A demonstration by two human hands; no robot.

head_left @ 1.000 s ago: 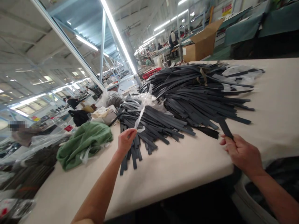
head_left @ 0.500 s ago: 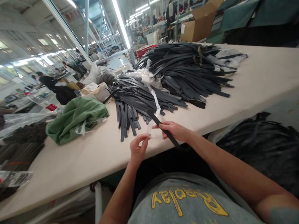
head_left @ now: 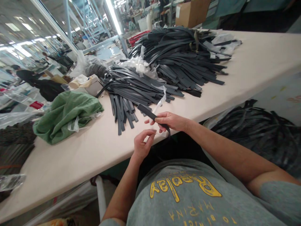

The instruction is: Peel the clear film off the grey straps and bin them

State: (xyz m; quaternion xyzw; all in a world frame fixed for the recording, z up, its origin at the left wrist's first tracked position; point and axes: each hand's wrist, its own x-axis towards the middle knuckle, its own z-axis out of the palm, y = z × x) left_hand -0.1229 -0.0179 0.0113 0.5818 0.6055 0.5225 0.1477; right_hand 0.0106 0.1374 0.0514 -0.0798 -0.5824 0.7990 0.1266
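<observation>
A flat black strap (head_left: 147, 112) lies across my right hand (head_left: 170, 121), pinched between thumb and fingers, its lower end curling down past the table edge. A thin white strip (head_left: 160, 104) runs behind the strap and under my right fingers. My left hand (head_left: 144, 142) is just left of and below the right one, thumb and forefinger pinched on the end of the white strip. Beyond both hands, a smaller bundle of black straps (head_left: 131, 86) lies fanned out on the table, with crumpled white plastic (head_left: 138, 64) on top.
A larger pile of black straps (head_left: 183, 53) sits behind. Green cloth (head_left: 67, 113) lies at left beside a white box (head_left: 90, 84). A cardboard box (head_left: 191, 14) stands at the back. Below the table edge (head_left: 235, 102) at right is a heap of black straps (head_left: 256, 135).
The view has tilted downward. The white strip has slid out from the bundle toward my hands. The strap's lower end now bends down, and my hands are closer together.
</observation>
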